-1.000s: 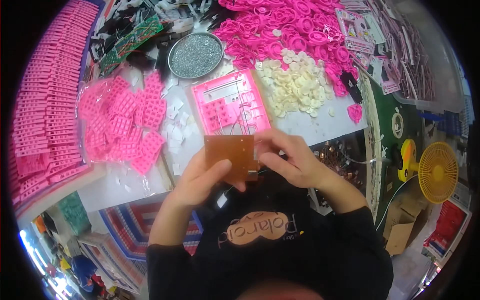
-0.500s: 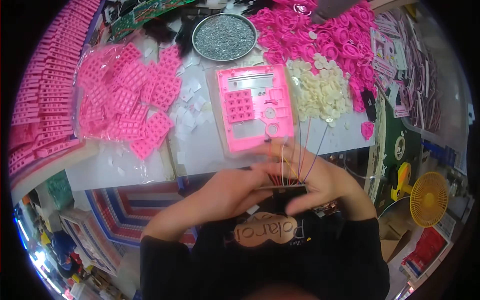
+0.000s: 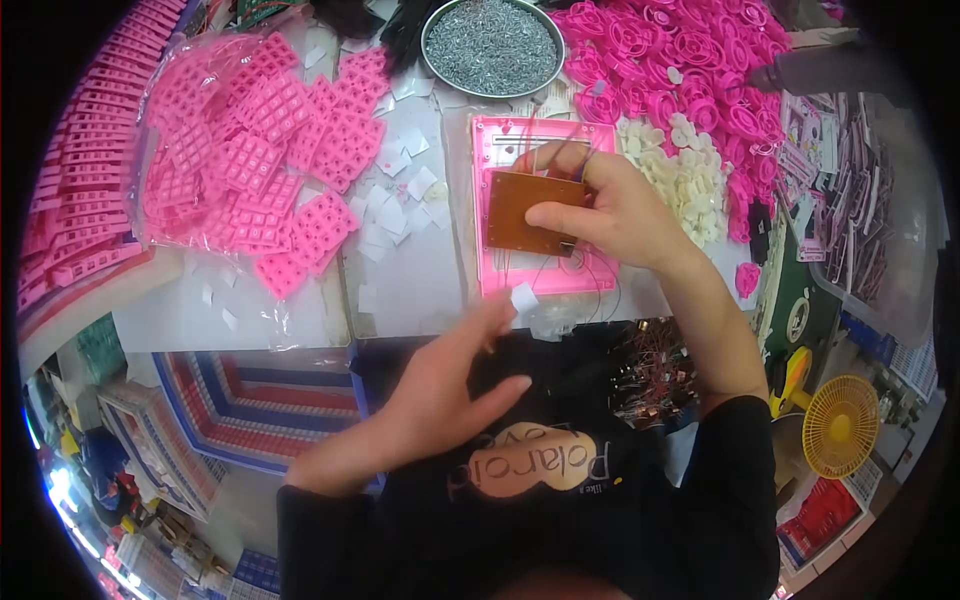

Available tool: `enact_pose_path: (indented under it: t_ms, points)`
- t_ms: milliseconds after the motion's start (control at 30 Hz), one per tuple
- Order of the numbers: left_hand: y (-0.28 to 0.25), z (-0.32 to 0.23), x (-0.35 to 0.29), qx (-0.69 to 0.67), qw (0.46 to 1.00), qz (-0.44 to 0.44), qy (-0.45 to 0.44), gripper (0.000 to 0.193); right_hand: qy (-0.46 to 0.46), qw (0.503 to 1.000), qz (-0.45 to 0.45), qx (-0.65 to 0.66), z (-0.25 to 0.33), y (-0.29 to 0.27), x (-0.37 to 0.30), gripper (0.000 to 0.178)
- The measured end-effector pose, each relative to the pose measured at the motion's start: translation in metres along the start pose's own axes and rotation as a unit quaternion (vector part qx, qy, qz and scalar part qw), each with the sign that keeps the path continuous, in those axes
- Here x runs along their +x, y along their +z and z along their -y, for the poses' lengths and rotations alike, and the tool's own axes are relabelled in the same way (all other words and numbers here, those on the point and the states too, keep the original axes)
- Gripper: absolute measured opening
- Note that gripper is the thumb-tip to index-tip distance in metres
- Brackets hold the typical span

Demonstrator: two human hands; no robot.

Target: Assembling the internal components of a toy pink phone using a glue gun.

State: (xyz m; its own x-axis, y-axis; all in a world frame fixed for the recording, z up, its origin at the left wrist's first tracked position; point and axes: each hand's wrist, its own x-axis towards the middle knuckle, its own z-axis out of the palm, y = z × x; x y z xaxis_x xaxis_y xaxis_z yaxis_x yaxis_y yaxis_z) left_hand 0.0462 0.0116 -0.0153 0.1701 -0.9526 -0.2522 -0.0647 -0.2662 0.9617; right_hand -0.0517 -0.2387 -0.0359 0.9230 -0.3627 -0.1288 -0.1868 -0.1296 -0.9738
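Raised from low before the shirt half a second ago, the brown board is now over the pink housing, and only the right hand holds it, the left hand having come away. The right hand grips the board at its right side, thumb laid across the brown face and fingers curled behind the far edge. Thin wires trail out around the board and loop over the housing's lower part. The left hand is unclosed, its thumb well apart from the stretched fingers, below and left of the board. Beside its fingertips is a small white square; blur there makes it hard to say whether they touch.

The housing lies flat on the pale table, its middle hidden by the board. To its left are scattered white paper squares, then a heap of pink keypads, partly in clear plastic. Above stands a round dish of small grey metal pieces. On the right are cream discs, with pink ring-shaped parts heaped behind them. Farther out, stacked pink parts line the left, a clear bin of flat pieces stands at the right, and a yellow fan sits below it.
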Motion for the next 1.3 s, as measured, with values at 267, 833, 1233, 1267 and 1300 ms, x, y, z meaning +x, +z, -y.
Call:
enact_pose_path:
  t_ms: [267,833,1233,1267,1300]
  points:
    - [-0.032,-0.004,0.026,0.280,0.941,-0.105,0.160,0.045,0.056,0.970,-0.007,-0.236,0.016,0.007,0.012,0.034]
    - [-0.028,-0.005,0.070,0.516,0.834,0.007,0.195,0.072,-0.200,0.832,-0.050,-0.516,0.007,0.030,-0.029,0.059]
    - [-0.086,-0.038,0.145,0.441,0.877,0.081,0.171,0.027,-0.139,0.793,0.022,-0.593,0.025,0.031,-0.028,0.058]
    - [-0.100,-0.040,0.170,0.457,0.865,-0.013,0.208,0.018,-0.143,0.792,0.019,-0.594,0.026,0.033,-0.027,0.057]
    - [-0.106,-0.039,0.198,0.515,0.821,-0.077,0.233,0.015,-0.142,0.790,0.016,-0.596,0.026,0.034,-0.026,0.057]
